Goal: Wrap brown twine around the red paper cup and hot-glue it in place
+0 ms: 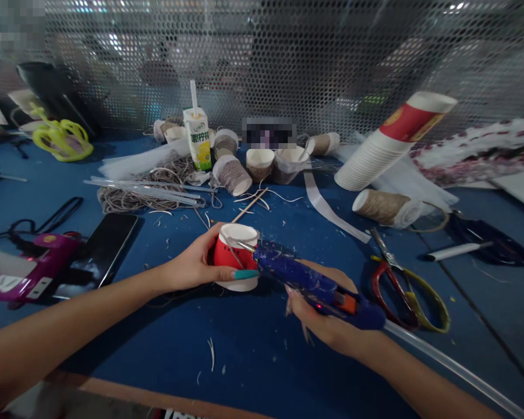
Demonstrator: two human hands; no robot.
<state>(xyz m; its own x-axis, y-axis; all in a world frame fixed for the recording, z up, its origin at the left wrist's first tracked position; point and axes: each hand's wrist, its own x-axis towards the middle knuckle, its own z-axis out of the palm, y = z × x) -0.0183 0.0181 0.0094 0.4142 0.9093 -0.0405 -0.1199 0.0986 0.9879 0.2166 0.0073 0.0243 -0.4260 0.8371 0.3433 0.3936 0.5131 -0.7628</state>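
A: What do we see closest to us?

B: Our right forearm, bare, leading to our right hand (338, 331), its fingers curled round a glossy blue glue gun (305, 276). A translucent, smooth glue stick (454, 369) runs out of the gun's back end.

A: And our left hand (198, 262)?

B: It's partly open, thumb and fingers gripping a red-and-white paper cup (225, 256), round and smooth, just above the blue desk (157, 349) or resting on it; we can't tell which. The gun's metal nozzle is at the cup's rim, beside a thin cord.

A: What's further out?

B: Scissors (393, 262) with red and yellow handles, to the right of our right hand. On the left, a flat, glossy phone (113, 238). Beyond, a tangled heap of grey cord (135, 201), a leaning stack of paper cups (371, 160), and a perforated metal panel (288, 64).
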